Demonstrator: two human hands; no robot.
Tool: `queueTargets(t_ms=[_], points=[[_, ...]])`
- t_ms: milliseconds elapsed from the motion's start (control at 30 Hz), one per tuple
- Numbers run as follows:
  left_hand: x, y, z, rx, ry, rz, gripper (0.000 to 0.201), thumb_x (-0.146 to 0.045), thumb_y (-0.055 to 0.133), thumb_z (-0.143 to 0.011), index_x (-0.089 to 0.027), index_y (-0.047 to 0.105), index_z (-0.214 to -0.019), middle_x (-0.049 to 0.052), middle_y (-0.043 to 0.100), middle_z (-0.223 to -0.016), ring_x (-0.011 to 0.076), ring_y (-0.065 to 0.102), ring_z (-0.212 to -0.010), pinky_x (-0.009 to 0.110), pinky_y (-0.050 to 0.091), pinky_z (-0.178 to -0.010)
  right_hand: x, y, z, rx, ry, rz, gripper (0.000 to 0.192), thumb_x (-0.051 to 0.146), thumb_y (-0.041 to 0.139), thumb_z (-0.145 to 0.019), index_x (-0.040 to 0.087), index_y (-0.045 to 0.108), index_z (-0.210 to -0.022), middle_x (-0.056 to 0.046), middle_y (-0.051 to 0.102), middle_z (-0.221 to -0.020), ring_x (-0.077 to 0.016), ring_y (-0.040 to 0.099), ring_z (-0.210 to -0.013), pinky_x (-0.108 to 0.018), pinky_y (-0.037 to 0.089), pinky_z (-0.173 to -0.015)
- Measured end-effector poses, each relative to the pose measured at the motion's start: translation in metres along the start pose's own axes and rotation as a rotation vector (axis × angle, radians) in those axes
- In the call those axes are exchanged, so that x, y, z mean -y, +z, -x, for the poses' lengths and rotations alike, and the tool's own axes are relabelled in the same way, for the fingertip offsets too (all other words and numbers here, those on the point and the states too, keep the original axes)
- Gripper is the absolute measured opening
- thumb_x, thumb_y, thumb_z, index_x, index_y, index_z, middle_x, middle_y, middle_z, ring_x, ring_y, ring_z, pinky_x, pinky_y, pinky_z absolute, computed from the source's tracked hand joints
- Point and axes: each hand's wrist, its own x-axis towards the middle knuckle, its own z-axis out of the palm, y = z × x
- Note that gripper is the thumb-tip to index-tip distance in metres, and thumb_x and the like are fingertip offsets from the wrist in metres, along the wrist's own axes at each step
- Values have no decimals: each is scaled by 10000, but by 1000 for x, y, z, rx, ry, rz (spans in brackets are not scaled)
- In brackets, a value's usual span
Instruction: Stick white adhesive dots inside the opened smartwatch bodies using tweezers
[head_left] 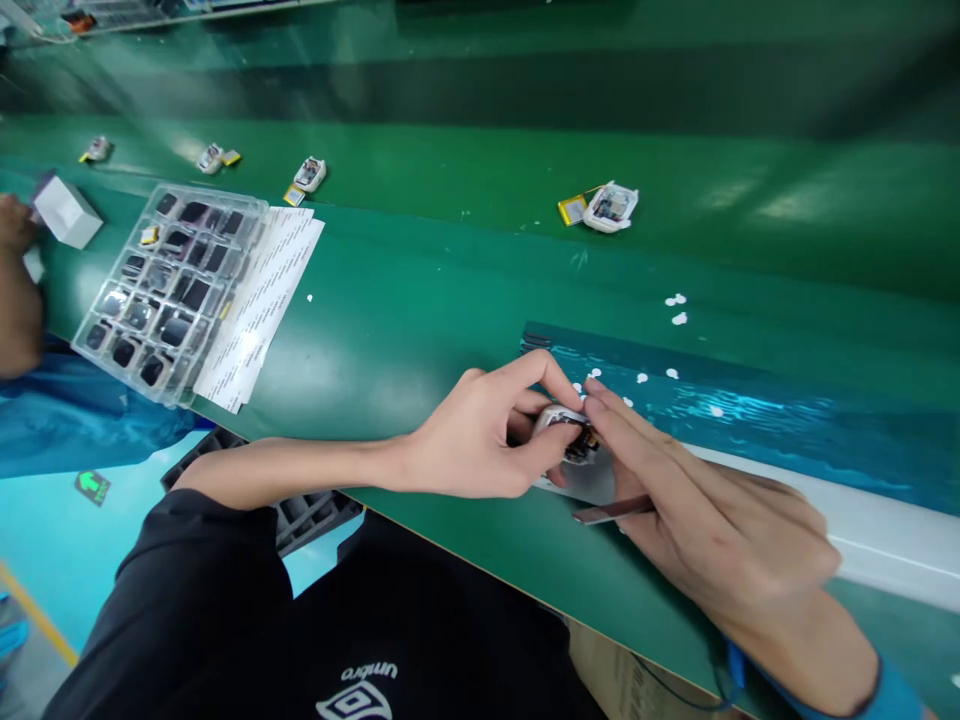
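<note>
I am watching my left hand's fingers (551, 385) closing around a small white casing (566, 425), thumb below and forefinger arching over its top. My right hand's fingers (611, 415) are pressing against the casing's right edge, where a dark and amber part is showing inside it; I cannot quite tell what that part is, as the fingertips are covering most of it. The casing is looking rounded and pale, with its open side facing up, and it is sitting just above the near edge of the green surface (420, 330), between both hands. My left hand (480, 435) is gripping it; my right hand (712, 530) is also pinning a thin dark tool (607, 512) under the palm, fingers curled loosely over it. Just behind the hands a blue film sheet (787, 420) is lying with small white dots on it. Farther left a clear tray (169, 290) of dark screens is resting beside a stack of white label sheets (266, 290). Another white casing (611, 207) is lying well apart on the belt beyond.
</note>
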Motion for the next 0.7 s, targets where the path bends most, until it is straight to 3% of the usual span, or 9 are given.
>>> queueTargets(t_ms=[100, 200, 333, 500, 600, 700], points=[[1, 3, 1, -12, 26, 1, 207, -237, 633, -904, -218, 449, -998, -8, 728, -737, 128, 757, -636, 185, 574, -571, 4, 3, -1, -7, -102, 86, 763, 24, 678, -950, 201, 412, -1642, -82, 599, -1462, -197, 817, -905, -245, 629, -598], [3, 5, 2, -46, 76, -9, 194, -255, 628, -905, -215, 454, -982, -4, 726, -737, 117, 740, -639, 190, 575, -592, 6, 5, 0, -7, -67, 139, 809, -46, 637, -923, 236, 408, -1646, -48, 610, -1455, -182, 816, -883, -240, 628, -624], [6, 6, 1, -102, 120, -35, 189, -266, 639, -890, -211, 472, -961, -13, 705, -728, 97, 698, -616, 187, 553, -584, 8, 5, 1, 24, -46, 202, 829, -99, 543, -901, 192, 375, -1659, -67, 627, -1448, -164, 813, -898, -215, 622, -639], [9, 5, -1, -124, 144, -54, 188, -244, 649, -880, -219, 468, -924, -56, 644, -659, 61, 583, -527, 179, 459, -521, 7, 5, -6, 25, -13, -3, 828, -41, 602, -927, 275, 386, -1661, -83, 659, -1431, -201, 802, -1033, -194, 633, -651], [8, 5, 0, -137, 189, -131, 175, -232, 647, -875, -221, 476, -908, -73, 624, -624, 43, 478, -491, 186, 384, -494, 7, 4, -10, -13, 78, -106, 686, 63, 617, -994, 356, 487, -1601, -35, 769, -1278, -164, 814, -817, -200, 616, -574], [7, 5, 1, -163, 222, -184, 148, -219, 640, -875, -216, 500, -923, -53, 671, -659, 49, 492, -516, 197, 385, -511, 10, 4, -12, -11, 176, -135, 502, 150, 641, -1017, 371, 631, -1467, 29, 836, -1062, -90, 672, -482, -201, 547, -460]])
